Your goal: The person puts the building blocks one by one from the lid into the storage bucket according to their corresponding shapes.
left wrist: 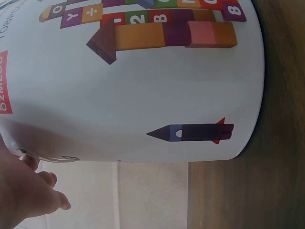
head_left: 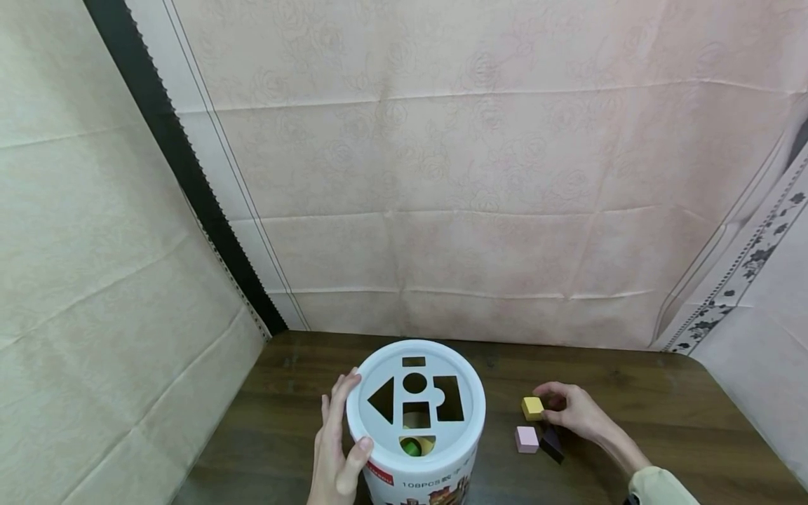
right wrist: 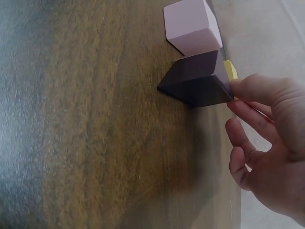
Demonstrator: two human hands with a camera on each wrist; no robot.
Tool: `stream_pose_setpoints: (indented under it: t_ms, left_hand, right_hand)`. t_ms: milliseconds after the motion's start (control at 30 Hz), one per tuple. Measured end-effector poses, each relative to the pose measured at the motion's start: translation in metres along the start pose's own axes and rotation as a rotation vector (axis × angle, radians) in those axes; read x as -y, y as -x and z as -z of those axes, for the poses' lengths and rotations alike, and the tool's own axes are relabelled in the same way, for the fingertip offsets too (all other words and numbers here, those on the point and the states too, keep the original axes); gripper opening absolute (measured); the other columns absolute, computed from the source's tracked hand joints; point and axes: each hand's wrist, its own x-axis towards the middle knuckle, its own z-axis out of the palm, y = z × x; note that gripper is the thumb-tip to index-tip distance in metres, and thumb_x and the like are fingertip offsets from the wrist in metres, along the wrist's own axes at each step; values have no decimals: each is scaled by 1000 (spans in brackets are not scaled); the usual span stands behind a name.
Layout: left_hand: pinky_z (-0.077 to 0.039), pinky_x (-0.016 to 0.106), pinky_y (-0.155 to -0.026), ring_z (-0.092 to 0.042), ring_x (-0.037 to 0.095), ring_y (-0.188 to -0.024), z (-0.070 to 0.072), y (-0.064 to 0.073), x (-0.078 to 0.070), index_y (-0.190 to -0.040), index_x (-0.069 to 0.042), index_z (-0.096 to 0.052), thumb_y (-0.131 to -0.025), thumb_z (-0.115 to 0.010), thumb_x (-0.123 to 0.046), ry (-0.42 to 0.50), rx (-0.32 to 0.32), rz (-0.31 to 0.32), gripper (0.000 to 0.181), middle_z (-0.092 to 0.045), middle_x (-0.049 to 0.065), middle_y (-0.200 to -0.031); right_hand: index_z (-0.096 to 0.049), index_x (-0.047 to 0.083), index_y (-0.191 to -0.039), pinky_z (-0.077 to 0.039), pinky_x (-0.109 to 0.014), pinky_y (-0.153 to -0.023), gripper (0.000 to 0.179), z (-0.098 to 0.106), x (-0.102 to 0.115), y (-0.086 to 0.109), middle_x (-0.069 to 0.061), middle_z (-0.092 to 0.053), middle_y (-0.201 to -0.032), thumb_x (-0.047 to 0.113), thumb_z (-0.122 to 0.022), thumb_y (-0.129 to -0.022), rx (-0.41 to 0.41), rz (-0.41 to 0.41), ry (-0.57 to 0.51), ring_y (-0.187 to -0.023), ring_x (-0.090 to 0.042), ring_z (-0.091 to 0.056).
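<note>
My left hand (head_left: 334, 449) rests against the left side of a white bucket (head_left: 419, 473), its thumb and fingers spread along the rim of the pale blue lid (head_left: 445, 449). Cut-outs of several shapes open through the lid, and something green (head_left: 412, 447) shows through the nearest one. To the right, my right hand (head_left: 574, 412) pinches a yellow block (head_left: 532, 408) between thumb and fingers. Just nearer stand a pale pink block (head_left: 527, 440) and a dark block (head_left: 551, 445) side by side. In the right wrist view the dark block (right wrist: 195, 78) mostly hides the yellow one (right wrist: 230, 71).
Everything stands on a brown wooden table (head_left: 505, 365). Pale patterned cloth (head_left: 473, 210) hangs behind its far edge, with more cloth (head_left: 113, 337) on the left and right sides. Printed coloured blocks (left wrist: 138, 36) decorate the bucket's wall.
</note>
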Motion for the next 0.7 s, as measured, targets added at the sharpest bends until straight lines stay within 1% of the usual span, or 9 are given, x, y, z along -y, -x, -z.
stream_pose_setpoints:
  t_ms: [233, 400, 500, 600, 700]
  left_hand:
    - [-5, 83, -96, -34, 35, -141, 0, 0, 1, -147, -9, -49, -83, -56, -28, -5, 1, -10, 67, -50, 10, -148]
    - [-5, 83, -96, -35, 38, -141, -1, 0, 2, -147, -9, -49, -84, -55, -29, -5, -3, -25, 66, -51, 10, -147]
    - [-6, 83, -97, -35, 37, -141, -1, 1, 3, -147, -8, -49, -85, -55, -29, -3, -4, -29, 66, -51, 10, -146]
    - [-5, 83, -97, -35, 36, -141, -1, 1, 3, -147, -8, -49, -85, -55, -29, -2, -5, -32, 65, -51, 10, -146]
    - [-5, 82, -97, -34, 37, -141, -1, 0, 2, -147, -9, -49, -85, -56, -29, -4, -4, -19, 66, -51, 10, -147]
  right_hand:
    - [-69, 1, -109, -50, -31, -70, 32, 0, 2, 0, -6, -68, -97, 2, -79, -78, 24, -35, 10, -85, -25, -62]
    - [-69, 3, -107, -49, -29, -70, 28, 1, 2, 0, -5, -67, -95, 2, -78, -80, 29, -40, 20, -84, -21, -61]
    - [-69, 4, -106, -49, -29, -70, 27, 1, 2, 0, -4, -67, -94, 3, -78, -81, 27, -28, 25, -83, -19, -62]
    - [-69, 4, -106, -50, -30, -70, 27, 1, 2, 0, -4, -68, -93, 3, -78, -81, 16, -10, 22, -83, -20, -63]
    - [-69, 3, -105, -50, -29, -69, 27, 3, 2, 0, -3, -69, -92, 4, -79, -80, -9, 16, 28, -82, -20, -64]
